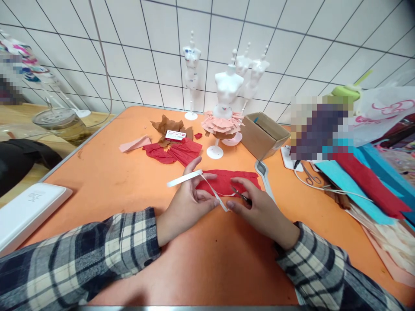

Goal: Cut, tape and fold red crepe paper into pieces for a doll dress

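Observation:
Over the orange table, my left hand (183, 211) is closed on a narrow white tape (184, 178); its flat band juts out left past the thumb side. A thin loose length of it slants down between my hands, pinched near its lower end by the left fingers. My right hand (259, 207) is curled round a small dark-handled cutting tool (245, 198), its kind partly hidden by the fingers; the tip points toward the tape. Behind and below both hands a folded sheet of red crepe paper (223, 179) lies flat on the table.
Beyond stand a white mannequin (228, 86) in a pink ruffled skirt (223, 123) and smaller mannequins. A cardboard box (259, 142), red paper pieces (186, 151), a small white box (175, 135), scissors (311, 175) and a white power bank (35, 211) surround the workspace.

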`<move>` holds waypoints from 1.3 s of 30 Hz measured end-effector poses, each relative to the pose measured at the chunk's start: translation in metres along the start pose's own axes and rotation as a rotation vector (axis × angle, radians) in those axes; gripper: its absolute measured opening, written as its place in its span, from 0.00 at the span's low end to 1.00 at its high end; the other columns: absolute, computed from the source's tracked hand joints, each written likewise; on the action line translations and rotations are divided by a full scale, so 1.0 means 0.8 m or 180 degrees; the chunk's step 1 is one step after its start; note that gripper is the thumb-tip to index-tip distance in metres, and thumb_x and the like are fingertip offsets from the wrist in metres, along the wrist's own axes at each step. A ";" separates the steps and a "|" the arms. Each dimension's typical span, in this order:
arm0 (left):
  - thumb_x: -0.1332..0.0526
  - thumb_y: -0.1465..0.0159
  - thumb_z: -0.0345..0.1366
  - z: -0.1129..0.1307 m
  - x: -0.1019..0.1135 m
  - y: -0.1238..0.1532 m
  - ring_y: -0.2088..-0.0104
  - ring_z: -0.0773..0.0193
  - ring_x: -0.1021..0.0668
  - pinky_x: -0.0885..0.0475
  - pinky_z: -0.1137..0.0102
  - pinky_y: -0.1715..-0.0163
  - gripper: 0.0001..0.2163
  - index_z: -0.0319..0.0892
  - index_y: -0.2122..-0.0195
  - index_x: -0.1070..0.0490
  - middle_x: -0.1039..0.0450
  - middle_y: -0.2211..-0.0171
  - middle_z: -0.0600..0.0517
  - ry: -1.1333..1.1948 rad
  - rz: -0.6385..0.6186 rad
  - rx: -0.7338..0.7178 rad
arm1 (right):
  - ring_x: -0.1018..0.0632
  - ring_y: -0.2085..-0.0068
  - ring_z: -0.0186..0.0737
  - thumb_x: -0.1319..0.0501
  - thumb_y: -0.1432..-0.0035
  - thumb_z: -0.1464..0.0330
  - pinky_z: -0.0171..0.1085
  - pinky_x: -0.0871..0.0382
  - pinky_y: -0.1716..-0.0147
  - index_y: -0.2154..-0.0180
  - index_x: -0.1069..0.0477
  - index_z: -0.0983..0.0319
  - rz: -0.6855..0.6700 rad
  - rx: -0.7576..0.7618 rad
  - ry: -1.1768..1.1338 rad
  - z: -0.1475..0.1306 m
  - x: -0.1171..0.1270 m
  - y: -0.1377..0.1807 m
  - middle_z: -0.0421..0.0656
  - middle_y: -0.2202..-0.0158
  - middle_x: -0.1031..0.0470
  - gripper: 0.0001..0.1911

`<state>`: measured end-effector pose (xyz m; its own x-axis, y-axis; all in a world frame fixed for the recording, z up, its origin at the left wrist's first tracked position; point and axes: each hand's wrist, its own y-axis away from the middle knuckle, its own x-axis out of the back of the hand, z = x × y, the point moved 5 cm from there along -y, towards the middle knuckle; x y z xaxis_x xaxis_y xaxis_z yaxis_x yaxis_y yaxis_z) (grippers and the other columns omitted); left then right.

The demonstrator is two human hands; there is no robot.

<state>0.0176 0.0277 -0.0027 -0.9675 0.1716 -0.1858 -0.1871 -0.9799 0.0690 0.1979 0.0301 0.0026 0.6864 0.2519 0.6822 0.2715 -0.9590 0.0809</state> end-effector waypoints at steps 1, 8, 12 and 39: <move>0.30 0.48 0.28 0.000 0.000 0.000 0.75 0.75 0.22 0.24 0.72 0.69 0.49 0.60 0.34 0.61 0.35 0.47 0.47 0.0005 -0.0010 0.0001 | 0.30 0.75 0.38 0.39 0.43 0.51 0.37 0.38 0.74 0.43 0.37 0.62 0.0069 0.0006 -0.0030 0.001 0.003 -0.001 0.39 0.74 0.31 0.32; 0.31 0.47 0.27 0.001 -0.012 0.008 0.74 0.71 0.21 0.23 0.71 0.71 0.47 0.62 0.34 0.59 0.36 0.45 0.46 -0.0153 -0.0207 -0.0006 | 0.41 0.79 0.32 0.40 0.41 0.56 0.34 0.48 0.78 0.59 0.26 0.61 0.0160 0.0606 -0.0309 -0.019 -0.006 0.008 0.33 0.81 0.44 0.16; 0.32 0.47 0.28 -0.001 -0.013 0.010 0.71 0.68 0.20 0.24 0.70 0.68 0.44 0.55 0.34 0.56 0.30 0.52 0.48 -0.0184 -0.0283 0.0127 | 0.41 0.79 0.31 0.41 0.40 0.62 0.33 0.48 0.78 0.70 0.29 0.62 0.0227 0.0557 -0.0258 -0.019 -0.009 0.009 0.34 0.82 0.44 0.11; 0.31 0.45 0.35 0.010 -0.007 -0.002 0.60 0.62 0.21 0.25 0.68 0.55 0.07 0.39 0.67 0.22 0.28 0.54 0.48 -0.0383 -0.0700 0.0010 | 0.38 0.77 0.31 0.42 0.37 0.64 0.32 0.45 0.76 0.70 0.36 0.61 -0.0098 0.0772 -0.0956 -0.020 -0.005 0.012 0.34 0.79 0.39 0.10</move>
<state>0.0221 0.0290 0.0060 -0.9167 0.3917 -0.0788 -0.3957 -0.9174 0.0428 0.1870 0.0176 0.0128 0.8327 0.3413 0.4361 0.4220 -0.9010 -0.1006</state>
